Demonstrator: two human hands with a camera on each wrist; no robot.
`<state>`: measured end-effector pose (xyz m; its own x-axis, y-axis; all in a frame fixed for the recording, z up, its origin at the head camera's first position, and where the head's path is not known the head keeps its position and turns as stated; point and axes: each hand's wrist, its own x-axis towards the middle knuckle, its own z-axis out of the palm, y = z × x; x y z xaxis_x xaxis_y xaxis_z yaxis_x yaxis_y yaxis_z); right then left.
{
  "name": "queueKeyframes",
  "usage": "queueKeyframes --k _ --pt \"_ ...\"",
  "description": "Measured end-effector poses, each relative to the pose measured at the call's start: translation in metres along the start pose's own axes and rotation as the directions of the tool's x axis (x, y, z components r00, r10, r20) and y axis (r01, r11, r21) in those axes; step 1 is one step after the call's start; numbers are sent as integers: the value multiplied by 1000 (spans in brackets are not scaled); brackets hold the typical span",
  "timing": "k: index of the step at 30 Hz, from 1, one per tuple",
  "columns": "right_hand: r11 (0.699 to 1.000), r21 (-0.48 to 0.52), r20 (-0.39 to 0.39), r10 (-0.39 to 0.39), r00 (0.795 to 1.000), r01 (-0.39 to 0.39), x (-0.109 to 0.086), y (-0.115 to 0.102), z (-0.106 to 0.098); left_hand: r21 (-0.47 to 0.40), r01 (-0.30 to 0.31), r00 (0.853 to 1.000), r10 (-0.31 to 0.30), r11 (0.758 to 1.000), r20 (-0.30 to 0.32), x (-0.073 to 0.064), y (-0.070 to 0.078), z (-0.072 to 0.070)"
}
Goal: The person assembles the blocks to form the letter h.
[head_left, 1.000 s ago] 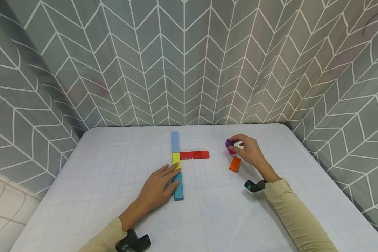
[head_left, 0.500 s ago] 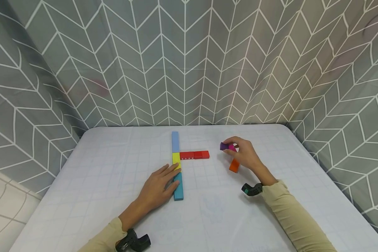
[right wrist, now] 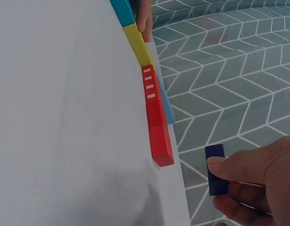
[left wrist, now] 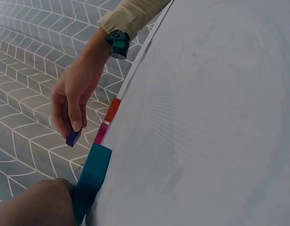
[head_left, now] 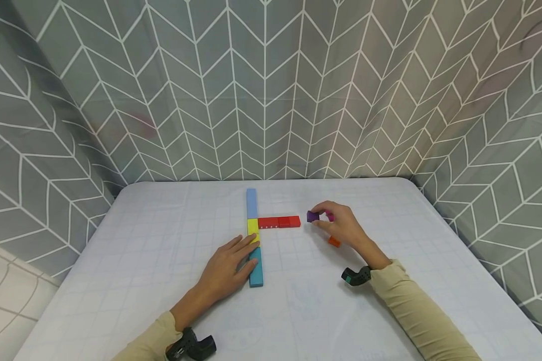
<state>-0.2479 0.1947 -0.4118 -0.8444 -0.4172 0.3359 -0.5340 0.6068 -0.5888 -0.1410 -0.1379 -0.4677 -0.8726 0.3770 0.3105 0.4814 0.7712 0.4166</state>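
My right hand (head_left: 345,228) pinches a small purple block (head_left: 312,216) between thumb and fingers. It is held above the table, just right of the red row's end. My left hand (head_left: 226,268) lies with extended fingers on the yellow block (head_left: 252,225) and the teal block (head_left: 256,273). These blocks form a straight column with a light blue block (head_left: 251,203) at the far end. From the yellow one, a row of red blocks (head_left: 278,221) runs rightward; white marks show on part of it. The right wrist view shows the purple block (right wrist: 216,169) upright in the grip.
Past the right hand, a magenta block (left wrist: 101,133) and an orange block (left wrist: 112,110) stand on the table, partly hidden in the head view. The white-covered table (head_left: 307,311) ends at a grey patterned curtain (head_left: 271,100). Black wrist cameras (head_left: 357,276) are worn on both arms.
My right hand has lifted the purple block from beside the magenta one and carried it left towards the red row. The left hand has stayed in place.
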Motion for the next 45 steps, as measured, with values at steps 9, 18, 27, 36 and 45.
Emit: queueKeyframes --k 9,18,27,36,45 --pt "999 11 9 -53 999 53 0 -3 10 6 -13 1000 13 1000 -20 0 -1 1" --pt "995 10 24 -98 995 98 0 -4 21 15 -21 999 21 1000 -42 -1 -2 4" --pt "994 14 59 -113 992 112 -1 -9 29 17 -28 999 28 999 -42 -1 -3 3" --pt "996 7 78 -92 993 91 -3 -10 34 10 -20 999 21 1000 -27 0 -1 1" --pt "994 8 88 -107 990 106 -4 -11 37 14 -11 1000 11 1000 -16 0 -1 0"
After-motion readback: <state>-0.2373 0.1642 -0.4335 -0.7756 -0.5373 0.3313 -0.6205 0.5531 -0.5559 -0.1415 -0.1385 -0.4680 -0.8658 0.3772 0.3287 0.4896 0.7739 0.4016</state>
